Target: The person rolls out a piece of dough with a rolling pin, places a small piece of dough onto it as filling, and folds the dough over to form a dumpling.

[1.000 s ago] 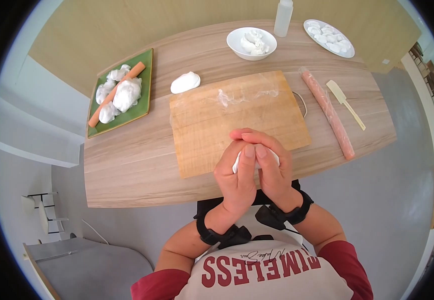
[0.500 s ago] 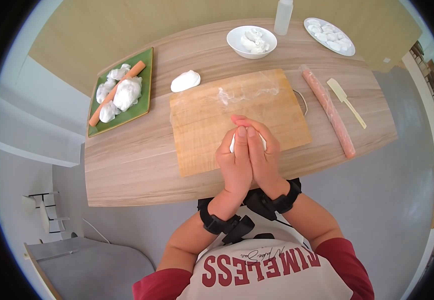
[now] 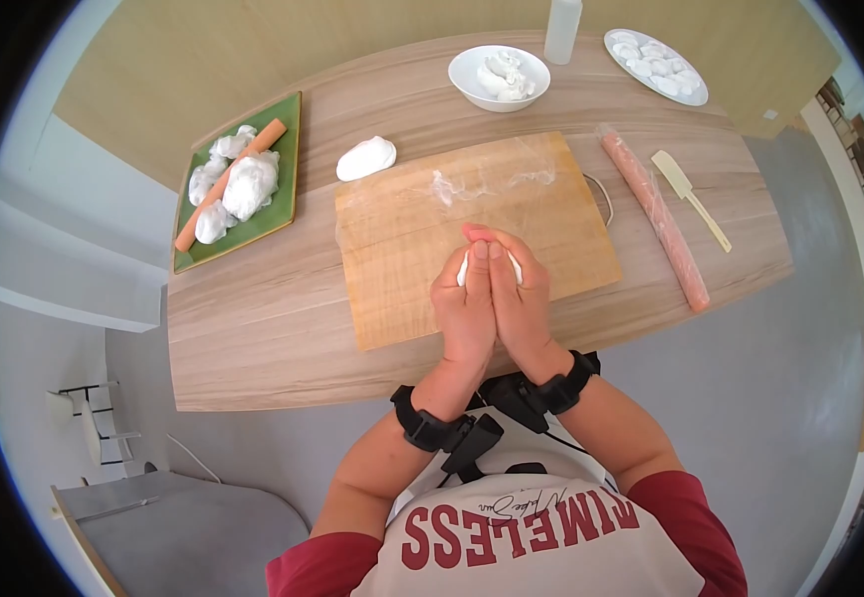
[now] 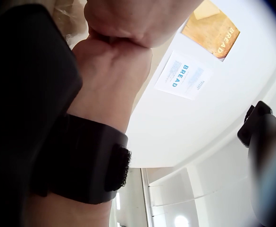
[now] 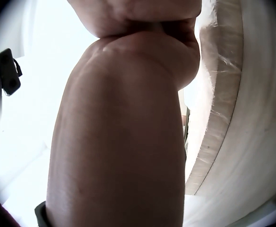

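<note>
Both hands are cupped together over the front part of the wooden board [image 3: 402,284], thumbs side by side on top. My left hand [image 3: 464,310] and my right hand [image 3: 524,303] grip a white lump of dough [image 3: 463,271] between the palms. Only slivers of the lump show beside the thumbs; the rest is hidden. The left wrist view shows the heel of the left hand [image 4: 114,61] against the other hand. From the right wrist view, the right hand [image 5: 147,52] likewise meets the other, with the lump out of sight.
A flattened white dough piece [image 3: 366,158] lies behind the board. Farther back stand a white bowl [image 3: 462,70], a bottle [image 3: 562,32] and a plate [image 3: 689,98] of white pieces. A green tray [image 3: 288,189] holds wrapped lumps and a rolling pin [image 3: 271,136]. Right lie a wrapped pink roll [image 3: 656,214] and a spatula [image 3: 691,197].
The clasped hands have moved slightly away from the body and to the left, and drawn closer together around the lump, less of which shows. The things on the table stay in place.
</note>
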The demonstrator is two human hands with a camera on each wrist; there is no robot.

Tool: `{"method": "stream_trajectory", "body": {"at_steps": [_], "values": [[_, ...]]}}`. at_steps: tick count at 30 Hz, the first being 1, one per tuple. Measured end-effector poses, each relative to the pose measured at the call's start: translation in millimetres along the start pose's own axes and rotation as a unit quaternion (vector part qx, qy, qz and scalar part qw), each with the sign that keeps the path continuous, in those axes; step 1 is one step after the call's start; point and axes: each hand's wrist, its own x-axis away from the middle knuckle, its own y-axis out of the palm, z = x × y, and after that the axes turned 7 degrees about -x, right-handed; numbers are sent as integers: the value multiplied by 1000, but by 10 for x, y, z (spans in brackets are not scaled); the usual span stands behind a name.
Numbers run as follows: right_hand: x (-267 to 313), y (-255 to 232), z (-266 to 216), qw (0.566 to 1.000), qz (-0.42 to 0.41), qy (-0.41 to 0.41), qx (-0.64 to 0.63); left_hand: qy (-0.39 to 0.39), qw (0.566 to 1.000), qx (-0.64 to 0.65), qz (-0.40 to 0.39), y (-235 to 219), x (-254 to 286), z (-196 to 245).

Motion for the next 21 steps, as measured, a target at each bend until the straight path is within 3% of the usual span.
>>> {"method": "stream_trajectory", "body": {"at_steps": [15, 17, 21], "values": [[-4, -10, 83, 1000, 6, 11, -24, -18, 1000, -1, -5, -7, -36, -27], [2, -33, 80, 998, -11, 24, -63, 26, 997, -55, -49, -49, -38, 3], [-26, -186, 13, 989, -86, 50, -113, 0, 991, -80, -106, -160, -40, 123]]}}
